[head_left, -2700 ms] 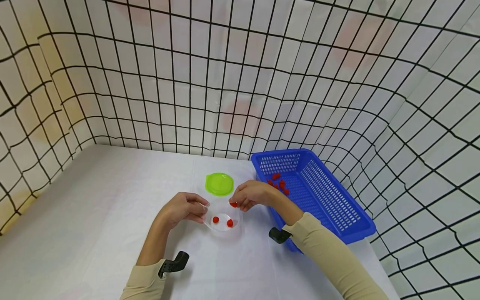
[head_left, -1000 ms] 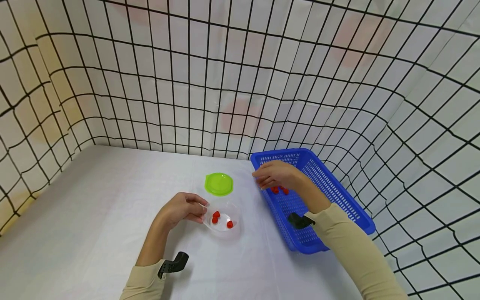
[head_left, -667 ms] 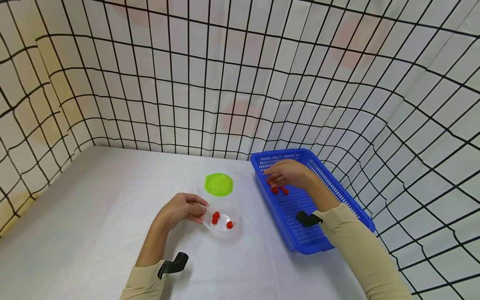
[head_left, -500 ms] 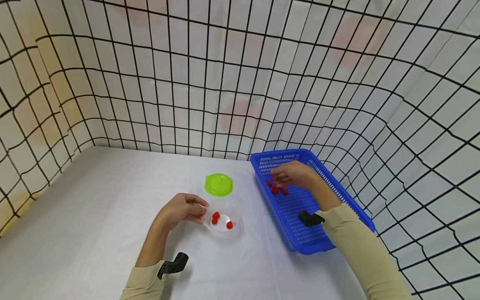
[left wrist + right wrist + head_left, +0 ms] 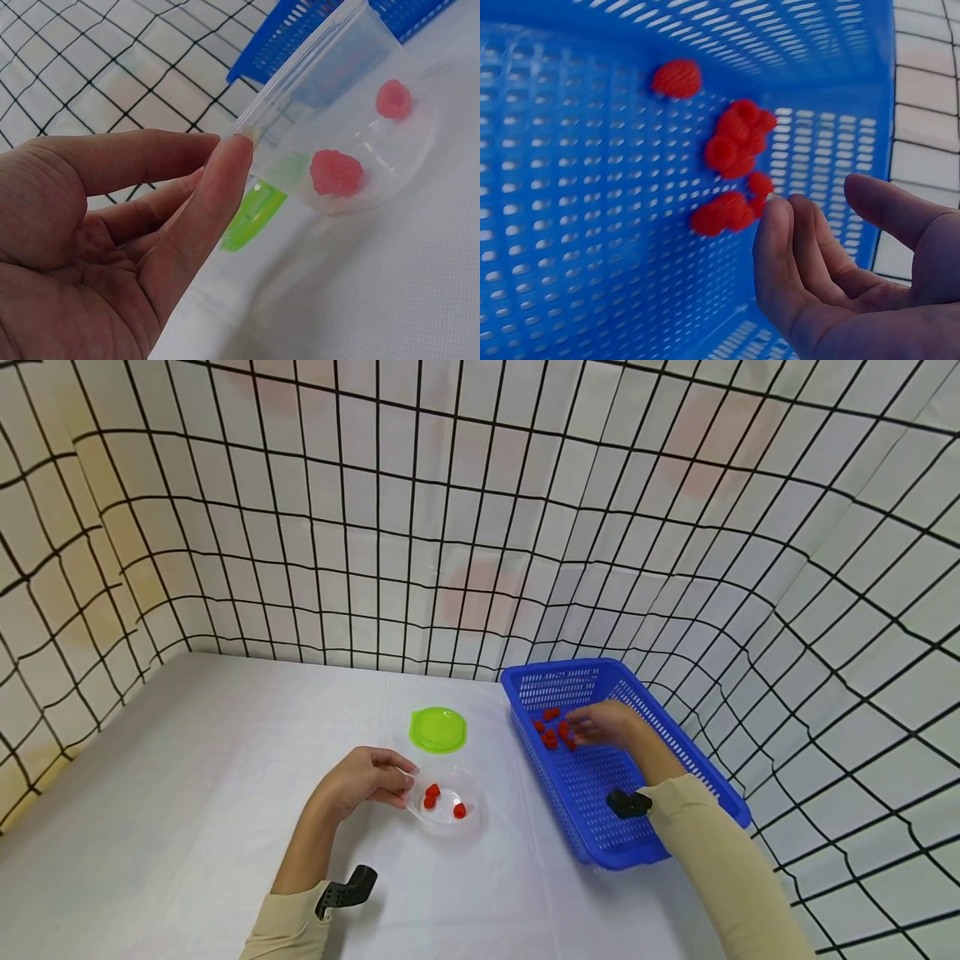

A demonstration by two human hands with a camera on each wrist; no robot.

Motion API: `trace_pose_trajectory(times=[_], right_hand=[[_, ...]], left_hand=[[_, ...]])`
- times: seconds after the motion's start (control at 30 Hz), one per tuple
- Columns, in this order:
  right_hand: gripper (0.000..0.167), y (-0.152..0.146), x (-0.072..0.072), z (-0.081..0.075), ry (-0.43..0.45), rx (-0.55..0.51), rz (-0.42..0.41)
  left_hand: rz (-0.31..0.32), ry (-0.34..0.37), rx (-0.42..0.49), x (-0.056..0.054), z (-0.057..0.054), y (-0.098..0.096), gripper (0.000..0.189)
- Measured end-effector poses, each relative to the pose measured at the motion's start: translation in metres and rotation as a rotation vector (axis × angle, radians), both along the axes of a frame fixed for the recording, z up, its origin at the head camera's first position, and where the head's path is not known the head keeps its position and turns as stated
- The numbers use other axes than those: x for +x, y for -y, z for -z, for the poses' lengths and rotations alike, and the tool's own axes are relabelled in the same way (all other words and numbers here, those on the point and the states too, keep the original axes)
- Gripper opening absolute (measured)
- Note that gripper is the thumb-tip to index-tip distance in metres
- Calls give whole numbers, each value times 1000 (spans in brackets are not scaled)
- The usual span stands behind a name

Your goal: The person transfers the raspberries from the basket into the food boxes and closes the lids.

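My left hand (image 5: pixel 367 781) pinches the rim of a clear plastic bowl (image 5: pixel 300 112) between thumb and fingers. Inside the bowl lie 3 red raspberries, such as this raspberry (image 5: pixel 459 811); the left wrist view shows the front raspberry (image 5: pixel 336 172) near the wall. Over at the blue basket (image 5: pixel 622 857), my right hand (image 5: pixel 606 724) reaches inside, its thumb apart from the loosely bent fingers and nothing between them. Several more raspberries (image 5: pixel 735 139) sit on the basket floor, just beyond those fingertips. Whether a finger touches one I cannot tell.
A bright green lid (image 5: pixel 438 730) lies flat on the white-covered table (image 5: pixel 225 793), behind the bowl. Black wire mesh (image 5: pixel 450 527) backed by white sheeting rises behind and at both sides. The basket's tall perforated walls surround the right hand.
Earlier the right hand held a raspberry over the bowl; that raspberry now lies in it. The hand has moved right into the basket and lower toward the raspberries. The left hand stays put.
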State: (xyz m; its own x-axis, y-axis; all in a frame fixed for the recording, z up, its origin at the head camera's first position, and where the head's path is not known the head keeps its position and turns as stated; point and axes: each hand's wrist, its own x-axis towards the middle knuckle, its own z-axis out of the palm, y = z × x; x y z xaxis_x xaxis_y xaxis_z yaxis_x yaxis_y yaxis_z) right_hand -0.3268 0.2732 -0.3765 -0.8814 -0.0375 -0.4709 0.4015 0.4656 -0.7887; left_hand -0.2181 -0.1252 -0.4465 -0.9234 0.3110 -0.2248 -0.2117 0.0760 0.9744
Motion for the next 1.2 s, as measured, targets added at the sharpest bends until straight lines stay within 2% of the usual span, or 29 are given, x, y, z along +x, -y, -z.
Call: trace_pose_trajectory(times=[0.27,0.6,0.8,1.03,1.2], right_hand=[[44,-14,-1,16,69,1,28],[46,-22,-2,32,91,27,53],[44,-19,-5,36,96,38,32],[37,-16,-8,37,128,53,74],[38,-16,-10,40,152,59,82]], left_hand=[[2,5,5,0,1,0,30],[4,-2,3,1,-1,0,33],[1,-5,0,2,-2,0,33],[1,-1,4,1,-1,1,32],[0,3,4,1,0,0,32]])
